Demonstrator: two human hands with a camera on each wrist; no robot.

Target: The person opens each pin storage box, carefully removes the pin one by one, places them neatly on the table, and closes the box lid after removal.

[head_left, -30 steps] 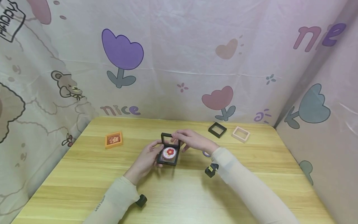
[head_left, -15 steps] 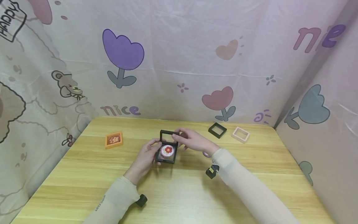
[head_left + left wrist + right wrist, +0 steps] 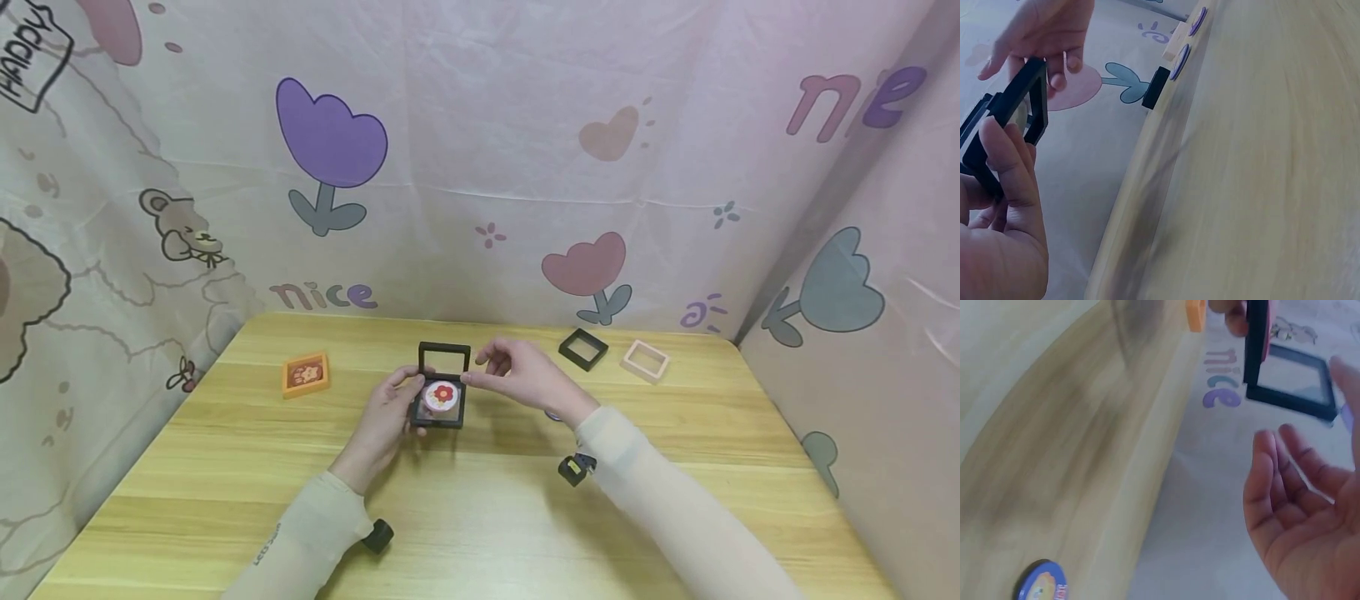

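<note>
The left hand (image 3: 384, 417) pinches the side of a black square plastic case (image 3: 444, 377), thumb on the edge and fingers bent underneath. The right hand (image 3: 525, 372) has hold of nothing that I can see. Its fingers are half bent, with a gap between them and the thumb, and the thumb is right by the case's right side. I can't tell if it touches.

The case is up off the table, in front of the person, with its lid standing up like an open book. A round white badge with a red flower (image 3: 441, 395) sits in the bottom part.

Under the right wrist, a round badge with a blue rim (image 3: 1044, 584) lies on the yellow wooden table (image 3: 480, 517). Far back on the right are an empty-looking black square frame (image 3: 573, 359) and, beside it, a pale pink square frame (image 3: 639, 373). Over on the left is an orange square frame with a brown picture (image 3: 305, 376). Behind everything hangs a pale cloth with a big purple flower (image 3: 330, 142).
</note>
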